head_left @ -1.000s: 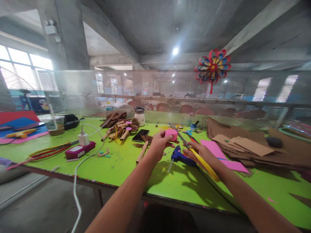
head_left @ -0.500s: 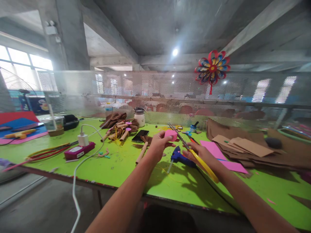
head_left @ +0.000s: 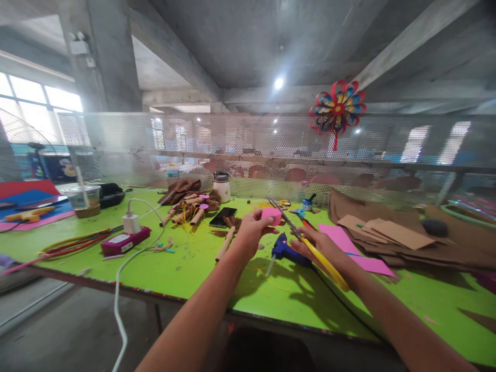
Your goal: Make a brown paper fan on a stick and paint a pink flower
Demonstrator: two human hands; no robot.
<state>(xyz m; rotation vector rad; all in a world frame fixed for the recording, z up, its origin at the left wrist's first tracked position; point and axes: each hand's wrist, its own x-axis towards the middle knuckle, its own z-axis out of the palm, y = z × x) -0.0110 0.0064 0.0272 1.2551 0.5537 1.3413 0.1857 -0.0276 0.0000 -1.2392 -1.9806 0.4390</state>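
Between the thumb and fingers of my left hand (head_left: 252, 227) is a small piece of pink paper (head_left: 272, 215). My right hand (head_left: 315, 243) grips a pair of scissors with yellow handles (head_left: 324, 263). The metal blades point up and to the left, close by the right edge of the pink piece; whether they touch it I cannot tell. A blue glue gun (head_left: 290, 252) lies on the table just below and between my hands. To the right of my right hand lies a larger sheet of pink paper (head_left: 344, 248).
On the green table (head_left: 186, 279), brown paper rolls (head_left: 189, 211) and a black phone (head_left: 223, 217) lie left of my hands. A magenta power strip (head_left: 126, 242) with a white cable is farther left. Brown paper sheets (head_left: 403, 233) are stacked at right. A perforated screen (head_left: 248, 139) stands behind.
The view has shifted very slightly. Both hands keep their hold on the pink paper and the scissors, with hardly any visible movement.
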